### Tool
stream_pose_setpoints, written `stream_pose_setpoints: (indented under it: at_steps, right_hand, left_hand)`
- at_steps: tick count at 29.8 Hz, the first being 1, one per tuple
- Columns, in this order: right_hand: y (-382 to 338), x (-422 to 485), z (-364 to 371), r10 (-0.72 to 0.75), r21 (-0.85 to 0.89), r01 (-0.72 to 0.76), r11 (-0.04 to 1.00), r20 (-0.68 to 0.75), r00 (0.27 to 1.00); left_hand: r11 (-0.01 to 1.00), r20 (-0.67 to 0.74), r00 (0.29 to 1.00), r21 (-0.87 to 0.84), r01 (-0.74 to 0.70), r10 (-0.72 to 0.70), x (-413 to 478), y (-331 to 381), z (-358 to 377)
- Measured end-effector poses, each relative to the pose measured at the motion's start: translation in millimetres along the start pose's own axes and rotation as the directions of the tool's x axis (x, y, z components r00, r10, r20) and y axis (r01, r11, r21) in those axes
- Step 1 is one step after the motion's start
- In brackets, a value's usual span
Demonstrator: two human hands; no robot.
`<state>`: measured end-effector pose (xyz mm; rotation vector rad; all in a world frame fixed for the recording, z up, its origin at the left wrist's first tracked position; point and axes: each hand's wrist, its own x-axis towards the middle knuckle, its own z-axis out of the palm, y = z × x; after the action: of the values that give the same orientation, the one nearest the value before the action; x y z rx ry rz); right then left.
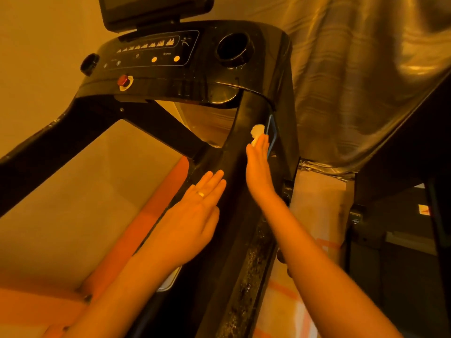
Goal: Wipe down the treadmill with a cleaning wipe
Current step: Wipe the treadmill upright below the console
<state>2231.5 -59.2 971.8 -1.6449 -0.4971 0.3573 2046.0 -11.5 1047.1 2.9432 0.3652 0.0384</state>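
The treadmill (200,79) is seen from low and close. Its right side arm (234,240) is a long black bar. The long axis of this bar goes from the bottom middle of the view up and slightly right, to the console (170,76). The lower part of the bar looks speckled with dirt.

The cleaning wipe (258,131) is a small crumpled white piece. It lies on the upper part of this arm, just beside a blue strip (271,132) and below the cup holder (233,48). Its longer side follows the bar and points toward the console.

The right hand (258,167) is stretched out with the fingers straight and close together. The fingertips press on the lower end of the wipe. I cannot tell if the thumb also catches it. The left hand (195,215) lies flat on the inner side of the same arm, lower down, fingers straight, and it holds nothing. It wears a ring (200,194).

The console panel shows a row of small hill-shaped pictograms, a running figure symbol (186,41), two round orange buttons (154,59) and a red stop button (123,80). The small labels are too tiny to read. A dark screen (156,11) stands above the console, and a shiny curtain (353,81) hangs at the right.
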Motion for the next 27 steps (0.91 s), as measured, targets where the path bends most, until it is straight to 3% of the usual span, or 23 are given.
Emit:
stream_pose_setpoints:
  at_steps: [2,5,12,16,19,24,27]
  right_hand:
    - [-7.7,29.0,-9.9,-0.017,-0.066,0.016,0.998,-0.024,1.0]
    - [-17.3,47.4,-14.0,0.01,-0.033,-0.012,0.999,-0.043,0.999]
    - [16.3,-50.3,17.0,0.019,0.134,-0.02,0.991,0.009,1.0]
    - [8.3,-29.3,12.7,0.085,0.185,-0.084,0.979,0.002,0.996]
    - [-1.9,-20.4,9.2,0.136,0.179,-0.131,0.975,-0.018,0.99]
    - [1.5,-88.6,28.6,0.049,0.136,-0.055,0.989,0.047,0.998]
    - [3.5,-79.0,25.9,0.072,0.141,-0.078,0.987,0.049,0.996]
  left_hand:
    - [1.0,0.006,1.0,0.004,0.001,-0.001,-1.7,-1.3,-0.7]
    - [1.0,-0.001,1.0,-0.001,0.0,0.0,-0.9,0.6,-1.3]
    - [1.0,-0.016,1.0,-0.023,-0.006,0.006,1.0,-2.4,1.7]
    - [1.0,-0.017,1.0,-0.02,-0.01,0.009,2.6,-0.4,1.7]
    - [1.0,-0.01,0.999,-0.007,-0.031,0.031,-4.6,-1.1,-0.8]
    - [0.998,0.013,0.999,-0.031,-0.046,0.046,-25.2,-5.1,0.7]
    - [0.999,0.0,0.999,-0.029,-0.039,0.039,-23.3,-5.8,3.8]
